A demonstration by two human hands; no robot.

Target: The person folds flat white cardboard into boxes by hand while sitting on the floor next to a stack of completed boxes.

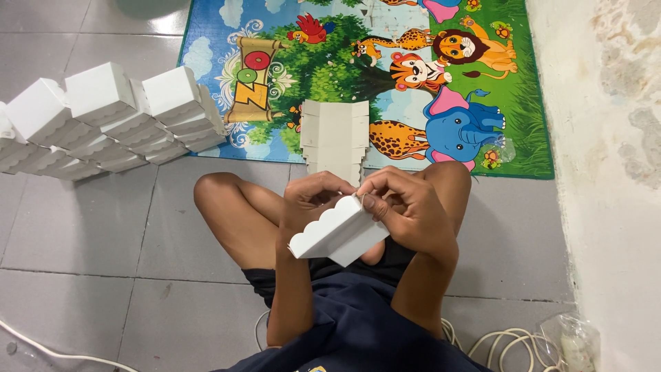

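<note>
Hands, left hand [313, 196] and right hand [403, 207], grip white scalloped box [337, 234].

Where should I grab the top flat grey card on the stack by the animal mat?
Judging by its pose, take the flat grey cardboard blank by its near scalloped edge, coming from the person's side. It lies flat atop the stack, so a thumb probably needs to slide under that free edge while fingers press on top.

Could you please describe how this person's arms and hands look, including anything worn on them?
Both the left hand and the right hand are bare: no gloves, rings, watch or bracelets are visible. The forearms are uncovered, with no sleeves reaching them. The nails look short.
</note>
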